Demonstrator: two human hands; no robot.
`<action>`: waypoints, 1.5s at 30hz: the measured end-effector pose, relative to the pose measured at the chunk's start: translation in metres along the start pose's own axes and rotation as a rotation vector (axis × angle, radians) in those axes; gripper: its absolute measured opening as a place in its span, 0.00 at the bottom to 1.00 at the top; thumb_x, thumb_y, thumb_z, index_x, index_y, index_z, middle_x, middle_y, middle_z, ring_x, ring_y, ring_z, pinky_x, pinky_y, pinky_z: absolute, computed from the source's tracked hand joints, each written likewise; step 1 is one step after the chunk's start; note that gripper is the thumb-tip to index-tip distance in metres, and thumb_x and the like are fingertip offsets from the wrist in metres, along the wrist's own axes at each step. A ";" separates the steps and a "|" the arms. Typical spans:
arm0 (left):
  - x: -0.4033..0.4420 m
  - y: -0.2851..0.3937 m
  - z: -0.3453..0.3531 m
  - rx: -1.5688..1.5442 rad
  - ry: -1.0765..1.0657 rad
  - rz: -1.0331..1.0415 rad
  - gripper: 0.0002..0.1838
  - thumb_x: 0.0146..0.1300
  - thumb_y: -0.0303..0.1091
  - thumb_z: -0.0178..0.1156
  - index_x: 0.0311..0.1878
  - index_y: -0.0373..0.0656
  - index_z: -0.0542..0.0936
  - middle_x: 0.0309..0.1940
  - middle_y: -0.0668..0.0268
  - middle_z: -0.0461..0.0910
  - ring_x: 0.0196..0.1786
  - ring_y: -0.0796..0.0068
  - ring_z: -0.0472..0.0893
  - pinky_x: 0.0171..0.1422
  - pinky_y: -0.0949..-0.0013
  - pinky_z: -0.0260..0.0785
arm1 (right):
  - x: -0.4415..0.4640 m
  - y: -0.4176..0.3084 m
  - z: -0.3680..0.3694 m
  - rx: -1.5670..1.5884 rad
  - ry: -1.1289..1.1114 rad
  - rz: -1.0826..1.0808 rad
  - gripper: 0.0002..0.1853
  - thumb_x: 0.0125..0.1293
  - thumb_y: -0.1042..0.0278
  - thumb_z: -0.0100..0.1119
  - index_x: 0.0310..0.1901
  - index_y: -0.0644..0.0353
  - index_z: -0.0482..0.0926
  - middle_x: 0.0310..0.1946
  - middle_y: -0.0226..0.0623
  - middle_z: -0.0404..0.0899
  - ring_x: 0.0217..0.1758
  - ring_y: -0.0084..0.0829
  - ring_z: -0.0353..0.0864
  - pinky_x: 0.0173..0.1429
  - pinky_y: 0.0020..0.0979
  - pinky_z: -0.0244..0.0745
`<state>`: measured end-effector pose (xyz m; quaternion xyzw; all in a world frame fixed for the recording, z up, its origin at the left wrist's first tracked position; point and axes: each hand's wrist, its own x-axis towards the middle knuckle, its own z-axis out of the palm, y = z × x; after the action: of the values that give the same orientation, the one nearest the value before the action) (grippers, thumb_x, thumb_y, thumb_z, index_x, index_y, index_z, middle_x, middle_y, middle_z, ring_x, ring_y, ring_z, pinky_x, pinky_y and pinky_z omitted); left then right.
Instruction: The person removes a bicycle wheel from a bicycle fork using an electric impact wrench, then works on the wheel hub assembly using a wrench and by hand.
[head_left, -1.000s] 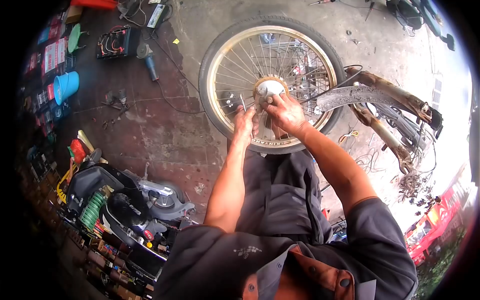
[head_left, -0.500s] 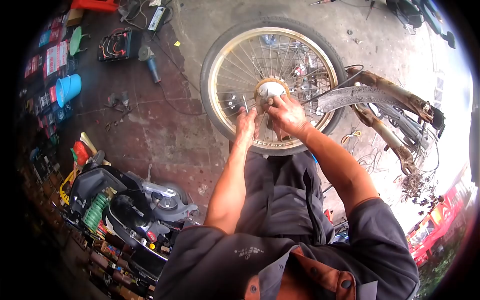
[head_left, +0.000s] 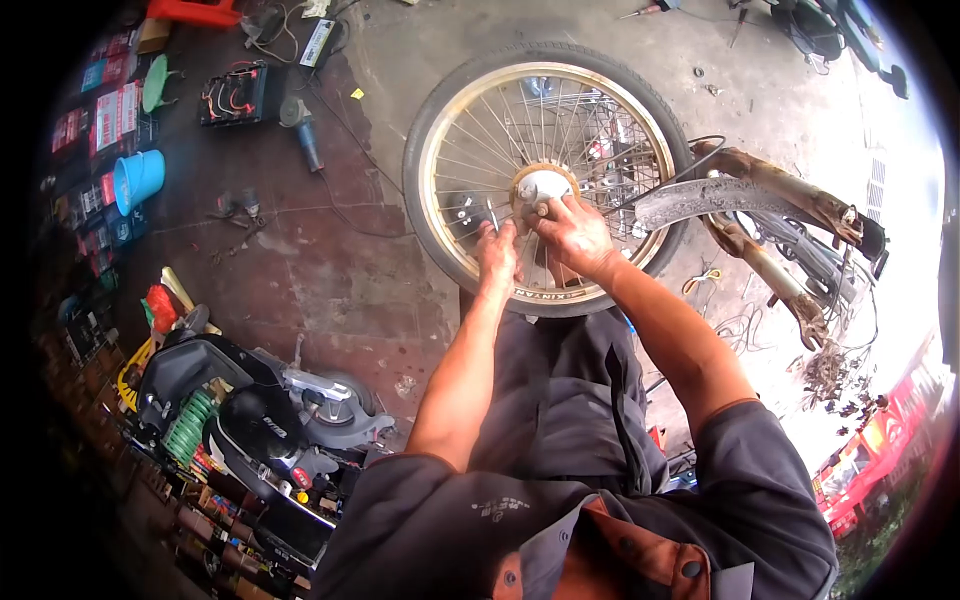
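Note:
A spoked wheel with a dark tire and a rusty, pale rim lies in front of my legs. At its middle is a silver hub with a rusty ring round it. My right hand is closed at the near side of the hub, its fingertips pinching at the axle end. Just left of the hub, my left hand is closed round a slim metal rod that sticks up past the fingers. The rod's lower part is hidden in the hand, so its kind is unclear.
Right of the wheel lie a grey mudguard and a rusty fork. An angle grinder and a battery rest on the floor at left, near a blue bucket. A scooter part stands at lower left.
The view has shifted slightly, with the wheel a little lower in it. Both hands keep nearly the same places at the hub, and the rod is still in the left hand.

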<state>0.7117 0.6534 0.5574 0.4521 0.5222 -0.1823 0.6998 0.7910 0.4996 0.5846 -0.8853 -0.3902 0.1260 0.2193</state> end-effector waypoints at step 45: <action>-0.007 0.010 -0.017 -0.093 -0.186 -0.036 0.14 0.73 0.41 0.51 0.32 0.42 0.72 0.16 0.70 0.68 0.11 0.78 0.63 0.11 0.71 0.53 | -0.006 -0.005 0.007 0.078 0.041 0.010 0.07 0.58 0.66 0.56 0.37 0.55 0.80 0.41 0.37 0.71 0.47 0.37 0.75 0.49 0.39 0.76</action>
<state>0.7069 0.6713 0.5673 0.3908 0.4708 -0.2117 0.7621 0.7813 0.4998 0.5815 -0.8804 -0.3759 0.1242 0.2610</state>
